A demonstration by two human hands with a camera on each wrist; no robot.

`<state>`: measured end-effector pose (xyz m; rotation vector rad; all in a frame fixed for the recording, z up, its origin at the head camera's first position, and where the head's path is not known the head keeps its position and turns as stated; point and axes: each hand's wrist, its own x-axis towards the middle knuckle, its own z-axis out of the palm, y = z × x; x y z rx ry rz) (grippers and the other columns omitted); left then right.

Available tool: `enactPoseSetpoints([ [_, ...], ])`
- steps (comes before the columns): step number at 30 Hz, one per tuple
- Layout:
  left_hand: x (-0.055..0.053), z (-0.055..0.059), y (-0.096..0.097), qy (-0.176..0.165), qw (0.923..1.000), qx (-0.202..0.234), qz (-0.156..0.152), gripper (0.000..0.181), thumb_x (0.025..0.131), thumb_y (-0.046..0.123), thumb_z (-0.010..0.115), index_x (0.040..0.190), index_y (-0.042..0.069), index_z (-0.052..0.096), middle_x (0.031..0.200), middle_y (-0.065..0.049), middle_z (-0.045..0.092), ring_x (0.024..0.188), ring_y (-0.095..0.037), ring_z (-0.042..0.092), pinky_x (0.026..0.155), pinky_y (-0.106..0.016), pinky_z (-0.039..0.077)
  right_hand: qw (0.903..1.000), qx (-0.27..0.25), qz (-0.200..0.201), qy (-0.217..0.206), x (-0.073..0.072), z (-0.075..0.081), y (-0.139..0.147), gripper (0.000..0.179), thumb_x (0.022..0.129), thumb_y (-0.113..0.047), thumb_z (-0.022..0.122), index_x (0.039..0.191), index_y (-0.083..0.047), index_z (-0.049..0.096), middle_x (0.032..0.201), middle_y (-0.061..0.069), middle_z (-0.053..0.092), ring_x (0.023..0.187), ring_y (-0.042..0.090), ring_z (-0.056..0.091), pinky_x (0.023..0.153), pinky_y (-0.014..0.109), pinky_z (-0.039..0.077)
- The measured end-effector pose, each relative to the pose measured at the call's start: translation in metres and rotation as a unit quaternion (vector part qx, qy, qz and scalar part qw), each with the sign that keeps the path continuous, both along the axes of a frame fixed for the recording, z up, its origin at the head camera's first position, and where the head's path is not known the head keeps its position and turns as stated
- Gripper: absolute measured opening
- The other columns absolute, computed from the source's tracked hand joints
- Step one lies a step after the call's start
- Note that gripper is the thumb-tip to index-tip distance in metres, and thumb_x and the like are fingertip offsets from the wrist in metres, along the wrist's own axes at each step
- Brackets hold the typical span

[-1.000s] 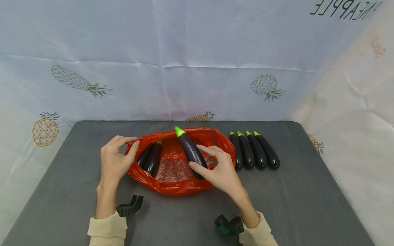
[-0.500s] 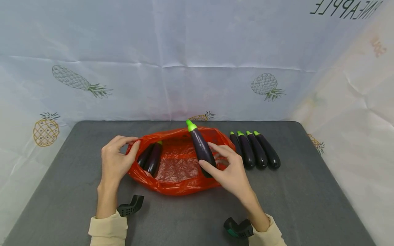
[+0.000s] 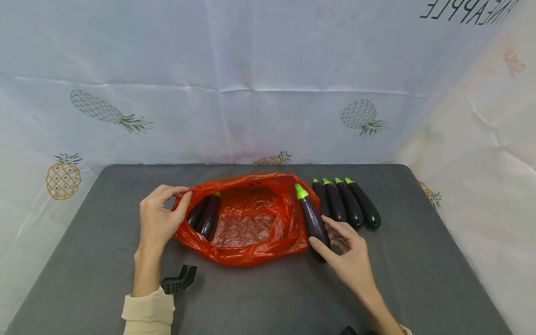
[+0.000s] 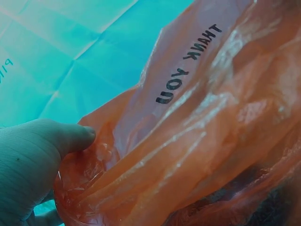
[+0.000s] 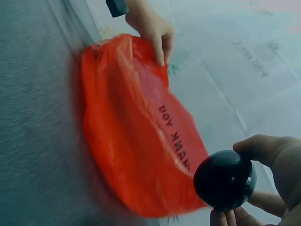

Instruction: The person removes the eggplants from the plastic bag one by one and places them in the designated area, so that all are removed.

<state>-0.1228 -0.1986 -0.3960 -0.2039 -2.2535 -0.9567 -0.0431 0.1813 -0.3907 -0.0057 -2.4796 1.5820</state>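
A red plastic bag (image 3: 247, 257) lies with its mouth spread wide on the table. My left hand (image 3: 160, 216) pinches the left edge of its rim between thumb and fingers. Inside the bag, at its left end, lie two eggplants (image 3: 209, 216), partly covered by the rim. My right hand (image 3: 347, 253) grips another eggplant (image 3: 311, 221) by its lower body, green stem pointing up and away. It is held just right of the bag, in front of its right edge. In the right wrist view its round dark end (image 5: 225, 181) faces the camera.
Several eggplants (image 3: 353, 200) lie side by side to the right of the bag, stems toward the back. Beneath everything is a dark grey table (image 3: 251, 302). A white pineapple-print cloth (image 3: 251, 125) hangs behind it.
My right hand has lifted the eggplant from over the bag's opening and carried it right and nearer to me, past the bag's right edge. The left hand keeps its hold on the rim.
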Motion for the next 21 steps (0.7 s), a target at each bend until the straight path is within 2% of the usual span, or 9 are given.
enactPoseSetpoints([
  [10,0.0,0.0,0.001,0.004,1.0,0.004,-0.004,0.008,0.085,0.0,0.078,0.093,-0.001,0.08,0.08,-0.015,0.072,0.076,-0.027,0.065,0.075,-0.006,0.038,0.9951,0.04,-0.068,-0.06,0.027,-0.008,0.019,0.051,0.085,-0.02,0.085,0.133,-0.02,0.068,0.113,-0.002,0.066,0.086,0.004,0.061,0.075,0.011,0.052],
  [16,0.0,0.0,0.0,0.003,1.0,0.003,-0.002,0.008,0.085,0.0,0.078,0.093,-0.001,0.08,0.08,-0.015,0.072,0.077,-0.027,0.065,0.074,-0.006,0.038,0.9893,0.047,-0.099,-0.096,0.042,-0.015,0.026,0.052,0.085,-0.024,0.085,0.134,-0.019,0.067,0.116,0.002,0.066,0.085,0.002,0.06,0.072,0.012,0.052],
  [21,0.001,0.0,0.0,0.002,1.0,0.002,0.001,0.008,0.085,0.0,0.078,0.093,-0.001,0.08,0.08,-0.015,0.072,0.076,-0.027,0.065,0.076,-0.006,0.038,0.9816,0.045,-0.111,-0.148,0.052,-0.026,0.028,0.059,0.085,-0.03,0.085,0.138,-0.018,0.062,0.118,0.008,0.067,0.082,0.0,0.062,0.072,0.017,0.053],
])
